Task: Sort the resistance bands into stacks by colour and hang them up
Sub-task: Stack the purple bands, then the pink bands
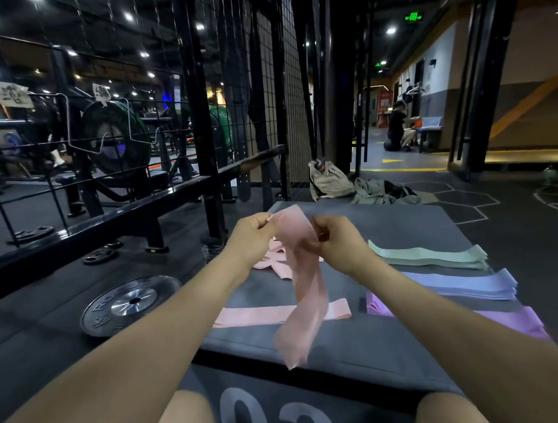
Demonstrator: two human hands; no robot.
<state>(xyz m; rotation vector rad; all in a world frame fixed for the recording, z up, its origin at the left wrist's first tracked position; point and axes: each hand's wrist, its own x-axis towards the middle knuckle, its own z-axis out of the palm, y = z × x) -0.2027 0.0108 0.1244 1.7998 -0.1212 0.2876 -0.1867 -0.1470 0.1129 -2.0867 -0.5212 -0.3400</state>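
While both sets of fingers curl around the top of one pink band (303,277), the left hand (251,236) pinches its upper corner between thumb and fingertips, and the right hand (337,239) grips the opposite edge, fingers bunched together around the fabric. This band hangs loosely from the two hands, twisting once and trailing down over the near edge of the grey box (393,227), its lower end blurred.

Behind the hands, a loose pile of pink bands (276,263) lies crumpled on the box top. Nearer the person, a flat pink band (247,316) lies stretched out across the box, partly hidden behind the hanging band. To the right sit three neat stacks: the green stack (437,255) farthest away, the blue stack (468,286) just in front of it, and the purple stack (509,323) nearest, partly covered by the right forearm.

A large "03" marks the box's front face, between the person's knees. On the floor to the left lies a weight plate (130,304). Beyond the box rest a bag (329,178) and some crumpled clothing (378,188), beside a black wire cage (239,77).
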